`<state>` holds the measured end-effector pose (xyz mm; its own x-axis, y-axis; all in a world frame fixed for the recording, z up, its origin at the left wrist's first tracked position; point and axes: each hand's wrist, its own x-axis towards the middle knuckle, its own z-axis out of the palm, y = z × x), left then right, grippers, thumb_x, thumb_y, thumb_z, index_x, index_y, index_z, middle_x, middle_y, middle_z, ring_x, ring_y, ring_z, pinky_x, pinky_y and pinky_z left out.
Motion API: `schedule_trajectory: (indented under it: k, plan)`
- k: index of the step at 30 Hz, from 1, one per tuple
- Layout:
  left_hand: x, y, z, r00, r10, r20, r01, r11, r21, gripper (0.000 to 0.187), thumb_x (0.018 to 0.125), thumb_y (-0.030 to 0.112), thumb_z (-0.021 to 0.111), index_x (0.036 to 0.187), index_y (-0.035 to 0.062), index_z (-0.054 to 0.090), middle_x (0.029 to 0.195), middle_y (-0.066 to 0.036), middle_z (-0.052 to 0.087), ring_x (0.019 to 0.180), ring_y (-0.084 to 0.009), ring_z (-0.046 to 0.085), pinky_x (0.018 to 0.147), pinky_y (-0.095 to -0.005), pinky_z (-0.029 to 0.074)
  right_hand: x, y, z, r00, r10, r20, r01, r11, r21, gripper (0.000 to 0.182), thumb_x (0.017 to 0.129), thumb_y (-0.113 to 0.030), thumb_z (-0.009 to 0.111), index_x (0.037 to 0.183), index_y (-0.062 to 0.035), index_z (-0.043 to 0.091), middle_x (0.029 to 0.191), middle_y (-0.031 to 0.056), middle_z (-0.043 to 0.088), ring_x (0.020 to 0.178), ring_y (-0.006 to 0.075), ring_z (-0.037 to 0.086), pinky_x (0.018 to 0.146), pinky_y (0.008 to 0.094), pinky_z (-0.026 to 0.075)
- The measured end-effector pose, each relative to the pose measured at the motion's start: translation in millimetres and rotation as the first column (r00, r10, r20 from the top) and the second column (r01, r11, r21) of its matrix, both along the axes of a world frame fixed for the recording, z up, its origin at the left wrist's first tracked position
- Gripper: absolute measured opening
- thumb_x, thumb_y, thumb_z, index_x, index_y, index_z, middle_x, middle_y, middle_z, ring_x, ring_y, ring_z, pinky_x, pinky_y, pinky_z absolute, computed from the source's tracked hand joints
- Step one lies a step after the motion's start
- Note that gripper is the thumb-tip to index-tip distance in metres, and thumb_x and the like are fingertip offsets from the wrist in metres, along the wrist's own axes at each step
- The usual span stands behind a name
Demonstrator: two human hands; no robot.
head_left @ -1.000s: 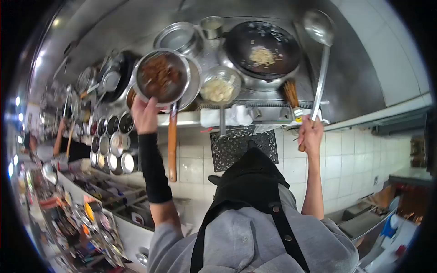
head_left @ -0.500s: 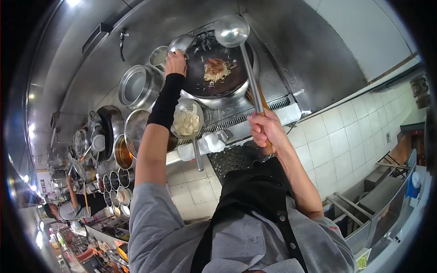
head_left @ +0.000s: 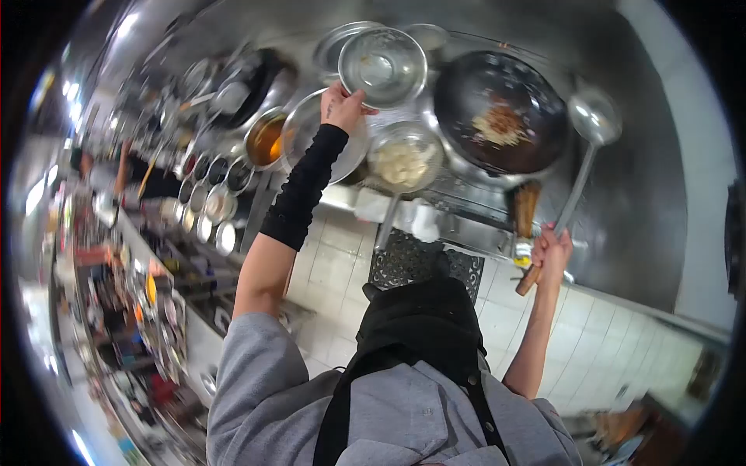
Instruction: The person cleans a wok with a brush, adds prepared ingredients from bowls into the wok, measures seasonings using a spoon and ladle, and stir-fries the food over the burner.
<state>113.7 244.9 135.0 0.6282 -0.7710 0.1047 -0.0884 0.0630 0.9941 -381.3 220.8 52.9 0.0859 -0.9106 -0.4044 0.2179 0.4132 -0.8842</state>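
My left hand (head_left: 343,107) grips the rim of a metal bowl (head_left: 382,68), which looks empty and is held over the pots left of the wok. Wrapped round the wooden handle of a long metal ladle (head_left: 594,116) is my right hand (head_left: 552,252). The ladle's head is just right of the black wok (head_left: 458,93). Pale shreds and brown pieces of food (head_left: 500,124) lie in the wok. A strainer (head_left: 395,183) with pale slices (head_left: 404,161) rests between the wok and my left forearm.
A pot of orange liquid (head_left: 266,141) and several small containers (head_left: 221,203) stand at the left. A bamboo brush (head_left: 527,208) is below the wok. Another person (head_left: 101,175) stands at the far left. White cloths (head_left: 423,220) lie on the stove's front edge.
The view has shifted, so the wok appears further right. My left hand has carried the bowl from the wok's edge to the left. The ladle has moved from over the wok to its right side.
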Motion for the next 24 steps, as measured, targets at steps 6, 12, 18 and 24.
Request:
schedule_trajectory:
  k: [6,12,18,24]
  plan:
    - [71.5,235.2,0.1,0.867,0.285,-0.408,-0.342,0.937,-0.073,0.021,0.088,-0.006,0.059,0.109,-0.0029,0.055,0.092,-0.011,0.066,0.072,-0.0210,0.070,0.071,-0.0421,0.066,12.5,-1.9,-16.7,0.628,0.061,0.776,-0.275,0.950,0.147,0.022,0.107,-0.010,0.040,0.086,-0.0085,0.044,0.063,-0.0003,0.036,0.041,0.0075,0.029,0.030,0.0226,0.026]
    - [98.6,578.4,-128.5,0.419,0.770,-0.481,-0.897,0.432,-0.091,0.018,0.090,0.013,0.070,0.081,0.0027,0.057,0.071,-0.013,0.061,0.073,-0.0343,0.069,0.069,-0.0482,0.061,83.6,49.9,8.5,0.424,0.091,0.901,-0.380,0.921,0.086,0.026,0.106,-0.005,0.039,0.080,-0.0059,0.037,0.066,0.0029,0.038,0.044,0.0102,0.034,0.031,0.0220,0.033]
    - [27.5,990.5,-334.0,-0.018,0.719,-0.695,-0.999,0.019,0.045,0.020,0.092,0.005,0.049,0.104,-0.0091,0.057,0.100,-0.019,0.062,0.091,-0.0325,0.063,0.082,-0.0428,0.061,137.7,91.8,48.9,0.386,0.146,0.911,-0.403,0.915,0.024,0.032,0.105,-0.005,0.040,0.074,-0.0076,0.036,0.065,0.0017,0.037,0.040,0.0098,0.029,0.032,0.0217,0.034]
    - [-0.3,1090.6,-306.1,-0.138,0.768,-0.625,-0.987,-0.159,0.023,0.023,0.094,0.006,0.056,0.107,-0.0127,0.055,0.098,-0.021,0.060,0.091,-0.0321,0.064,0.091,-0.0434,0.062,171.6,124.0,66.8,0.668,0.265,0.695,-0.375,0.927,0.007,0.026,0.104,-0.004,0.045,0.079,-0.0080,0.039,0.065,-0.0004,0.038,0.041,0.0072,0.028,0.031,0.0213,0.030]
